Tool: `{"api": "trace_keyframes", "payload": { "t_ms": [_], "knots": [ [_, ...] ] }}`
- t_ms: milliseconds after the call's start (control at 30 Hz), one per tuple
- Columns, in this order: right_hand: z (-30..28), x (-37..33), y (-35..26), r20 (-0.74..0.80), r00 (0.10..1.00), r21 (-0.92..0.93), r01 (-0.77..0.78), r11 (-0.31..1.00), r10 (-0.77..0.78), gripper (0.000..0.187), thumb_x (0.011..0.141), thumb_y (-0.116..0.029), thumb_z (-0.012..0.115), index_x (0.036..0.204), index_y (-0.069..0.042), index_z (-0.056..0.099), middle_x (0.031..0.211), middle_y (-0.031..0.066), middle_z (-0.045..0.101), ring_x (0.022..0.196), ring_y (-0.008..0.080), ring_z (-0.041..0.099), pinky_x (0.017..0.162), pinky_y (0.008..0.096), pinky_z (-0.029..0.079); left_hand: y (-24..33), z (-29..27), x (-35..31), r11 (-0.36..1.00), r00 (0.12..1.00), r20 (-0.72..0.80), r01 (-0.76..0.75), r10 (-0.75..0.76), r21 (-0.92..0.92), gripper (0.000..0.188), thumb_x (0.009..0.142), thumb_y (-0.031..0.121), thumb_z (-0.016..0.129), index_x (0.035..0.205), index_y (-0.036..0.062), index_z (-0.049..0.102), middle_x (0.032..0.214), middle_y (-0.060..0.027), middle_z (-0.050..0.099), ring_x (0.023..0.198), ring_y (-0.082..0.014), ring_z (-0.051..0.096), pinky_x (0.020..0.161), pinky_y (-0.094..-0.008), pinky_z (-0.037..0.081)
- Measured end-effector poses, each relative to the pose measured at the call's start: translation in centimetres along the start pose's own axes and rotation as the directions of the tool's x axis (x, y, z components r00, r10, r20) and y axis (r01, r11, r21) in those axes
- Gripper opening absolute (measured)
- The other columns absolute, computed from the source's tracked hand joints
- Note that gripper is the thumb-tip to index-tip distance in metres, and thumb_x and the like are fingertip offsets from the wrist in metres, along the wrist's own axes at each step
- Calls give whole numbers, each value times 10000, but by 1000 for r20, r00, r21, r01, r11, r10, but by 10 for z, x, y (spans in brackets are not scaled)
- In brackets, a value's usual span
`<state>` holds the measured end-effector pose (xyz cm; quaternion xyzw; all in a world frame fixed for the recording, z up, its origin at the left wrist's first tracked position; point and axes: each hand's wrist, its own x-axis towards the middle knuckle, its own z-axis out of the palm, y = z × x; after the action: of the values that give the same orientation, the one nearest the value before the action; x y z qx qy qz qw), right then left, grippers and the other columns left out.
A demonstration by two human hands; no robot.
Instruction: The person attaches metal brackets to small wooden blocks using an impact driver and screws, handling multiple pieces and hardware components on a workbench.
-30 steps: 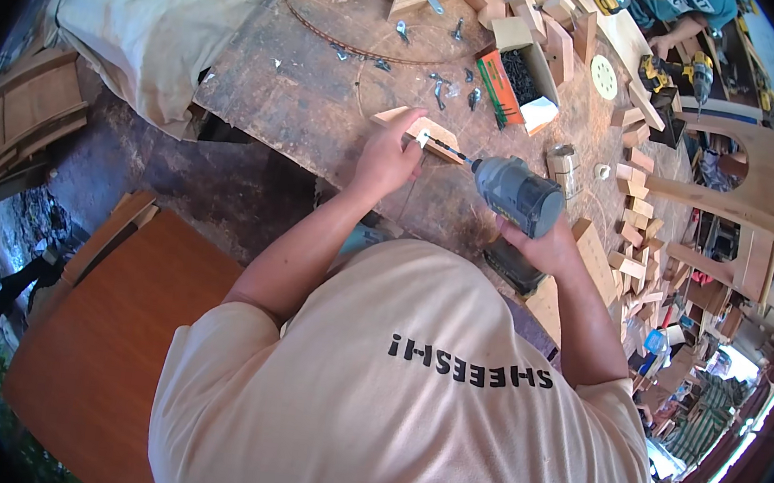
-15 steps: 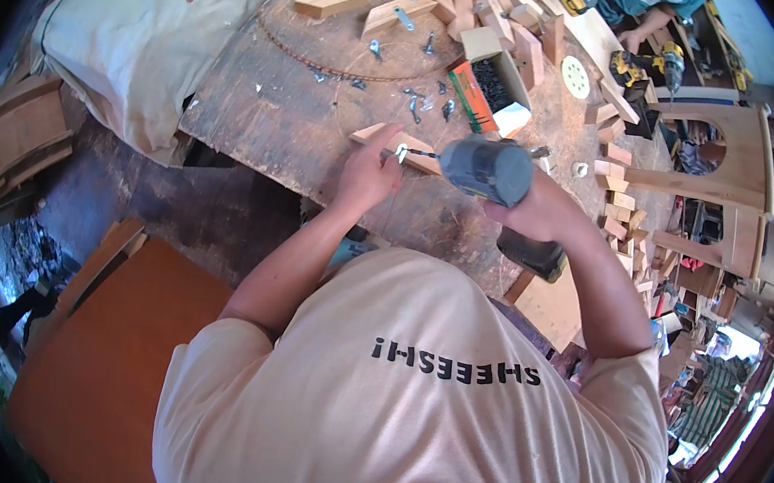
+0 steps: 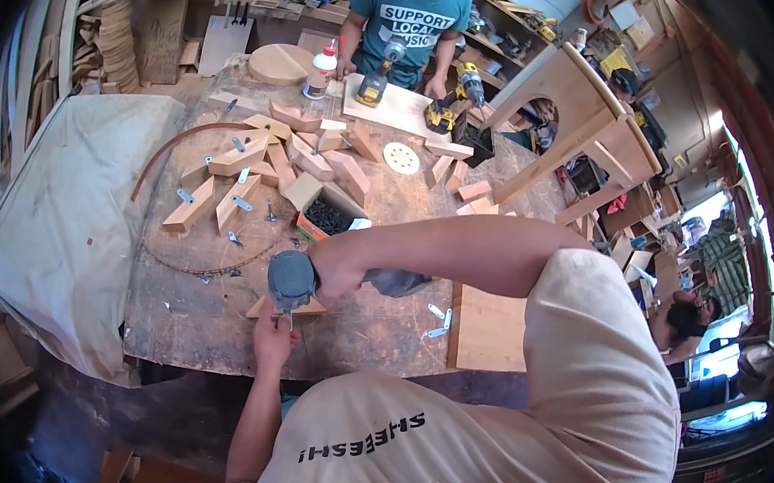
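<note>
My right hand (image 3: 339, 270) is wrapped round a dark cordless drill (image 3: 292, 279), with its rounded back end facing up and its battery end off to the right. Under the drill lies a short angled wooden block (image 3: 310, 308) near the table's front edge; the drill covers much of it. My left hand (image 3: 273, 344) grips the block's near side, fingers closed beside a small metal plate (image 3: 293, 322). The drill's tip is hidden, so I cannot tell whether it touches the block. Beyond my right hand stands an open box of dark screws (image 3: 326, 215).
Several angled wooden blocks (image 3: 190, 204), some with metal plates, lie on the worktable (image 3: 197, 326). Farther off are a glue bottle (image 3: 321, 72), a yellow-black drill (image 3: 372, 86) and a person in a teal shirt (image 3: 410, 6). A cloth-covered stack (image 3: 63, 220) borders the left side.
The view has tilted up and turned, bringing the other person and back shelves into sight. My right arm now reaches across from the right, elbow raised, with the drill's back end turned upward over the block.
</note>
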<state>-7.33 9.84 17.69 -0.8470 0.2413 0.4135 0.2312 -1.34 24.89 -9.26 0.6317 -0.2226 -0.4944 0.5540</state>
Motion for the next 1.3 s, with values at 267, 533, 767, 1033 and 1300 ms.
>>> {"api": "trace_keyframes", "payload": {
  "t_ms": [267, 533, 767, 1033, 1300],
  "knots": [
    [-6, 12, 9, -10, 999, -107, 47, 993, -48, 243, 731, -271, 666, 800, -40, 639, 650, 91, 641, 593, 205, 638, 571, 342, 516, 18, 3, -12, 988, 997, -74, -12, 23, 155, 555, 881, 11, 449, 1420, 126, 379, 677, -75, 593, 502, -138, 581, 445, -286, 484],
    [-15, 12, 2, 33, 997, 2, 72, 997, -72, 366, 755, -180, 651, 1087, -49, 571, 856, 97, 633, 657, 170, 616, 593, 323, 517, 34, -1, -13, 998, 999, -42, 9, -6, 64, 543, 903, 47, 458, 1423, 191, 387, 661, -75, 596, 538, -132, 584, 518, -299, 502],
    [-10, 13, -1, -2, 996, -43, 86, 995, -86, 335, 785, -194, 620, 1072, -23, 586, 791, 124, 631, 572, 182, 612, 550, 317, 517, 27, -4, -15, 999, 999, -31, -27, 29, 40, 566, 905, 48, 450, 1439, 219, 369, 631, -59, 574, 523, -117, 562, 514, -279, 488],
    [7, 20, 32, -48, 990, -2, 132, 991, -132, 412, 766, -207, 661, 1135, -47, 567, 1040, 170, 625, 959, 287, 599, 869, 379, 474, 36, 1, -21, 993, 995, -71, -68, 75, 96, 477, 888, 51, 454, 1353, 155, 483, 633, -69, 596, 534, -130, 588, 535, -288, 490],
    [47, 61, 90, -208, 899, 37, 401, 915, -386, 331, 712, -321, 662, 932, -75, 633, 753, 122, 662, 669, 241, 643, 637, 362, 524, 16, 6, -14, 978, 982, -109, -134, 152, 158, 297, 911, 81, 472, 1147, 89, 653, 663, -71, 606, 508, -128, 589, 493, -285, 478]
  ]
}}
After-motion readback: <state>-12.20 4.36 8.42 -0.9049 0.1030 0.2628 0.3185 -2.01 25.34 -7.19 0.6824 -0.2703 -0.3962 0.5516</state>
